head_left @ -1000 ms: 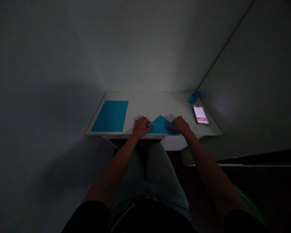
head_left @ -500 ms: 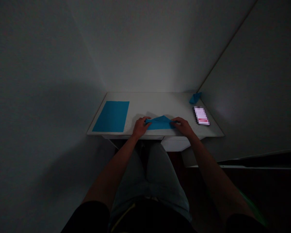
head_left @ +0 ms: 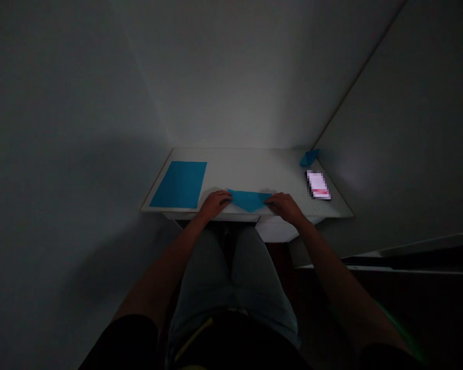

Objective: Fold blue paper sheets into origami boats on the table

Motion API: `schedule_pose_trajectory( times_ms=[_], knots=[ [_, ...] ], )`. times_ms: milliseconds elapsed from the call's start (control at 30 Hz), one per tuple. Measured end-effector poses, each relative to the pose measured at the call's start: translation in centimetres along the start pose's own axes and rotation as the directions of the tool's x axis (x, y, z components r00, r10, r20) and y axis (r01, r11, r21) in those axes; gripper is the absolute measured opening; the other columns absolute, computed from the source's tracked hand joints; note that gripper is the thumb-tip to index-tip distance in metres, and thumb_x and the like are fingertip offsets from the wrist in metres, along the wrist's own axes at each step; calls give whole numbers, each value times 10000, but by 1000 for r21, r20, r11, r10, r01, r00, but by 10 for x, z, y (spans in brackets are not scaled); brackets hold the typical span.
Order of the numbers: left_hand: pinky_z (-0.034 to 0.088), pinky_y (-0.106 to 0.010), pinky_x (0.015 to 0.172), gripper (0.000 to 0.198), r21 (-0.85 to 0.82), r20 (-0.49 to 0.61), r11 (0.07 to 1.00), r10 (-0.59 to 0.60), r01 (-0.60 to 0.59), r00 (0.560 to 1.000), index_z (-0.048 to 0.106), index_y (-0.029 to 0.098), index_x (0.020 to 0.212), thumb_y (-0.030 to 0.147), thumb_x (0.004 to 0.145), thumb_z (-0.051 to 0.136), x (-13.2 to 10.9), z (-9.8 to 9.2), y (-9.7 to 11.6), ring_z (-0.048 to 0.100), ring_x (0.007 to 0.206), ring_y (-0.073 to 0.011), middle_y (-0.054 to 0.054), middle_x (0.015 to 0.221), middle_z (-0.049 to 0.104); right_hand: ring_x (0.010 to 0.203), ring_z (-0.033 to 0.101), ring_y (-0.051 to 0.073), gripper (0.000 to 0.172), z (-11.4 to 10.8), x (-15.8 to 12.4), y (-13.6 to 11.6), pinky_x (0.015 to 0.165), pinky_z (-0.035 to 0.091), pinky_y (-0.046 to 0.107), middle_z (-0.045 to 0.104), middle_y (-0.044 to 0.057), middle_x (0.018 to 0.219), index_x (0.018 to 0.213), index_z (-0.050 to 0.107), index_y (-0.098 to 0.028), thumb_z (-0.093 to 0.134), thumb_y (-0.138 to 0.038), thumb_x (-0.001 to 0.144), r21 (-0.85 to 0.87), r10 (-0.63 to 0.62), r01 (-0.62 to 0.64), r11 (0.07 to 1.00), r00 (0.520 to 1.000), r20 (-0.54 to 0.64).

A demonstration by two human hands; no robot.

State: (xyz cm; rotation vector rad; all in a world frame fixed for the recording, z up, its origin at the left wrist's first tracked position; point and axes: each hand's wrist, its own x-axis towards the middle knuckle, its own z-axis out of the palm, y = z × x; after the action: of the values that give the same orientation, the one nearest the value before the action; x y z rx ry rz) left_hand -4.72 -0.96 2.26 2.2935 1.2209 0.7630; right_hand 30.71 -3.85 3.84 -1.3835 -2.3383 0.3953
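Observation:
A folded sheet of blue paper point(head_left: 249, 199) lies at the front edge of the white desk, its long straight side at the back and its point toward me. My left hand point(head_left: 215, 202) is closed on its left end, fingers over the paper. At the right end my right hand point(head_left: 284, 204) pinches the paper between thumb and fingers. The fingertips partly cover both ends of the paper.
A flat blue sheet point(head_left: 180, 185) lies on the left of the white desk point(head_left: 250, 169). On the right are a lit phone point(head_left: 318, 185) and a small folded blue paper shape point(head_left: 309, 158) near the corner. Walls stand behind and at both sides.
The folded paper has been turned round: its point faced away from me and now faces me. Both hands have shifted slightly left with it and still hold its ends.

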Motion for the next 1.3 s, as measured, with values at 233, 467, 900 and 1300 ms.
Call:
schedule_pose_trajectory(
  times_ms=[233, 467, 900, 1300],
  knots=[
    [501, -452, 1188, 169, -61, 57, 998, 4, 0, 998, 817, 294, 1083, 337, 991, 683, -1, -3, -14, 708, 1269, -216, -53, 1311, 787, 1145, 714, 263, 273, -1, -7, 10, 1057, 547, 463, 769, 84, 1242, 1111, 821, -277, 603, -379, 982, 274, 27, -46, 961, 997, 69],
    [483, -485, 1160, 256, 9, -20, 979, -202, 202, 979, 789, 305, 1140, 372, 893, 791, 11, 3, -7, 692, 1226, -268, -47, 1216, 789, 991, 719, 247, 343, 7, 11, 12, 936, 589, 408, 743, 85, 1137, 1242, 788, -244, 663, -353, 941, 151, 188, -189, 970, 982, 27],
    [384, -521, 1177, 552, 173, 25, 904, -400, 390, 916, 744, 326, 1212, 488, 720, 933, 19, -2, -4, 496, 1376, -365, -78, 1426, 573, 1123, 649, 266, 496, 4, 27, 28, 1034, 554, 453, 599, 142, 1345, 1290, 705, -208, 808, -402, 845, 115, 190, -200, 973, 978, 89],
    [377, -547, 1188, 648, 165, 46, 910, -393, 382, 918, 700, 323, 1319, 479, 732, 927, 18, -6, 0, 496, 1419, -386, -97, 1467, 577, 926, 681, 210, 478, 4, 22, 23, 870, 576, 373, 726, 79, 1115, 1283, 682, -204, 796, -339, 839, 267, 259, -283, 921, 958, 121]
  ],
)
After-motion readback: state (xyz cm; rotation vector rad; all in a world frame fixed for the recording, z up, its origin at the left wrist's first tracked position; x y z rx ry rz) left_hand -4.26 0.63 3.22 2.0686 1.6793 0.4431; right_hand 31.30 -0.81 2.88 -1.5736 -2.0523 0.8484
